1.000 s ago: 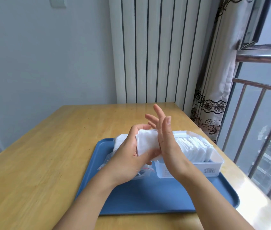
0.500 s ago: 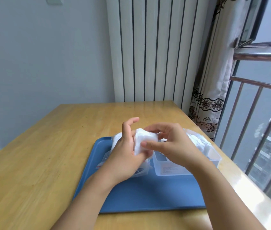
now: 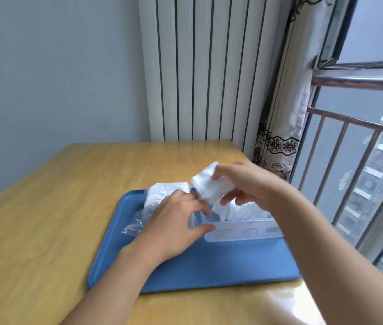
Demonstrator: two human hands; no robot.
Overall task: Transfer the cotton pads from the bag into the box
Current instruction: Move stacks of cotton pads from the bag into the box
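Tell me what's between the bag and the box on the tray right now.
In the head view, the left hand lies between the bag and the box, its fingers spread over the gap.

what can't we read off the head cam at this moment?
- Bag: how many pads remain; left hand covers its near side.
- Box: fill level; right hand and forearm cover its far end.
- Pad stack in the right hand's grip: count; motion blur.
- Box label: print too small.
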